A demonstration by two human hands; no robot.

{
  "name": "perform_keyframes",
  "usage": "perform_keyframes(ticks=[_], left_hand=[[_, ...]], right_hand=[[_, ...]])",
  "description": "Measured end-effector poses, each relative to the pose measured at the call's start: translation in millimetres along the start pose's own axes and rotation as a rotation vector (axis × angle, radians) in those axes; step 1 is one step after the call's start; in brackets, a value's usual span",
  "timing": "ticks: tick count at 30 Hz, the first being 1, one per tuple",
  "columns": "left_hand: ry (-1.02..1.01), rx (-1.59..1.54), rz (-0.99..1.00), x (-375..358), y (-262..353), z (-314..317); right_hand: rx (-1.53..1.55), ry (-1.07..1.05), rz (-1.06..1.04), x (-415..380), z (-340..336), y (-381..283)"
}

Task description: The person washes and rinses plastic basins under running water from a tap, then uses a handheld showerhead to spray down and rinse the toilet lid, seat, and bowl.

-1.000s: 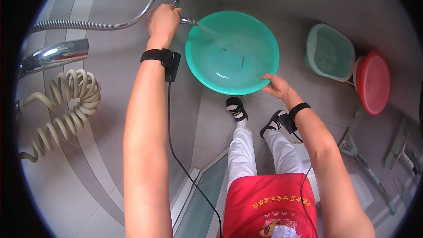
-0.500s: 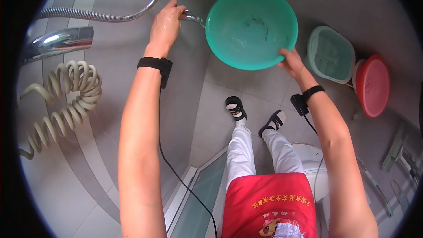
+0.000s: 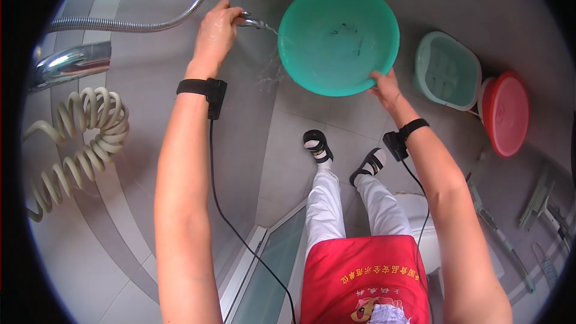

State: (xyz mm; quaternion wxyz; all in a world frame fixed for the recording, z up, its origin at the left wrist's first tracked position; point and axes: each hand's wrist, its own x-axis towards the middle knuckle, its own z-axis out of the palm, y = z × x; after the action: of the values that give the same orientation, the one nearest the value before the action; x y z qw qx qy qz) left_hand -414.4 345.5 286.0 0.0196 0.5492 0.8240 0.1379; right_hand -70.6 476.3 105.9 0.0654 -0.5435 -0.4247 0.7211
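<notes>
My left hand point(image 3: 216, 33) is at the wall, its fingers closed around a small chrome tap point(image 3: 252, 21). A thin stream of water point(image 3: 271, 28) runs from the tap toward the left rim of a round green basin point(image 3: 339, 78). My right hand point(image 3: 386, 87) grips that basin by its lower right rim, thumb over the edge. The basin is held above the floor with its inside toward me. Dark specks or strands point(image 3: 345, 30) show on its bottom. Splashes of water point(image 3: 270, 78) are visible below the tap, left of the basin.
A pale green tub point(image 3: 423, 78) and a red basin point(image 3: 510, 114) stand at right. Chrome shower hose point(image 3: 144, 27), a chrome pipe point(image 3: 78, 65) and beige coiled hose point(image 3: 105, 138) are at left. A white toilet point(image 3: 414, 207) is beside my legs; cleaning tools point(image 3: 543, 204) lean at lower right.
The view has shifted slightly, so most things appear further left. Water splashes now show beneath the tap, beside the basin. Both hands keep their holds.
</notes>
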Motion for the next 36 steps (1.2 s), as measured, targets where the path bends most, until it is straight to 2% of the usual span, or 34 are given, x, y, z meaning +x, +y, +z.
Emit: perform_keyframes(ticks=[5, 11, 14, 16, 18, 21, 24, 30, 33, 36], left_hand=[[0.011, 0.012, 0.011, 0, -1, 0], [-0.016, 0.051, -0.042, 0, 7, -4], [-0.005, 0.042, -0.005, -1, 4, -4], [0.026, -0.013, 0.062, 0, -3, 1], [0.015, -0.001, 0.075, 1, -10, 5], [-0.017, 0.016, 0.000, 1, -8, 8], [-0.020, 0.017, -0.040, -1, 4, -1], [-0.015, 0.025, -0.012, 0, 2, 0], [-0.020, 0.018, -0.016, 2, 3, -1], [-0.018, 0.016, -0.007, 0, 7, -4]], right_hand=[[-0.049, 0.072, -0.016, 5, -43, 5], [0.060, 0.056, 0.286, -11, -77, 36], [0.090, -0.028, 0.313, 11, -71, 62], [-0.052, 0.034, 0.244, 28, -47, 58], [-0.213, 0.147, 0.059, 41, -13, 41], [-0.314, 0.204, 0.167, 49, 32, -20], [-0.567, 0.378, 0.220, 35, 53, -66], [-0.887, 0.657, 0.013, 21, 22, -51], [-1.090, 0.661, 0.043, -11, -11, -35], [-1.134, 0.607, -0.126, -38, -61, -1]])
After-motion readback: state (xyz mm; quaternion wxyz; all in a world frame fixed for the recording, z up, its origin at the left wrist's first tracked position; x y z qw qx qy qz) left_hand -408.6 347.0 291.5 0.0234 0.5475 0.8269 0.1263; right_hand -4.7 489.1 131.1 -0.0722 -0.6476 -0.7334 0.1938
